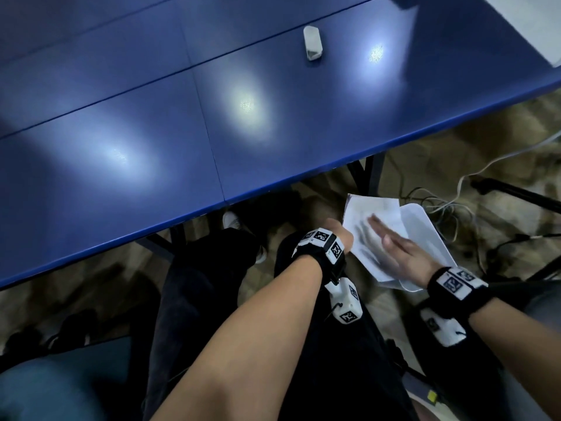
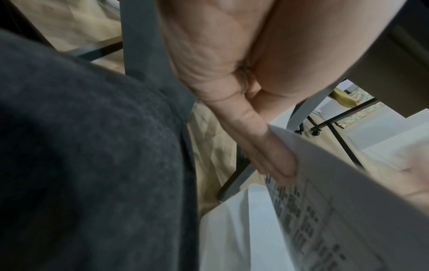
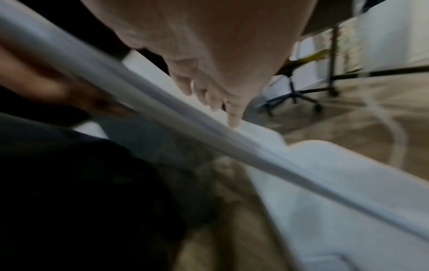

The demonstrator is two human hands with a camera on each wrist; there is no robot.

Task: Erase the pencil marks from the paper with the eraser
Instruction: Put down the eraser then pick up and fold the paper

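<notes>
The white eraser [image 1: 312,43] lies alone on the blue table [image 1: 151,117], far from both hands. Below the table edge, over my lap, my left hand [image 1: 341,235] holds the white paper [image 1: 373,214] by its near-left edge; in the left wrist view its fingers [image 2: 267,146] curl round the printed sheet [image 2: 325,201]. My right hand [image 1: 394,244] lies flat on top of the paper with straight fingers, blurred by motion. In the right wrist view the fingertips [image 3: 234,119] touch the sheet [image 3: 325,183]. Grey smudges show on the paper near the right hand.
My dark-trousered legs [image 1: 212,284] sit under the hands. Cables [image 1: 449,208] trail over the brown floor to the right. Table legs [image 1: 370,174] stand just beyond the paper. An office chair base [image 3: 292,97] stands further off.
</notes>
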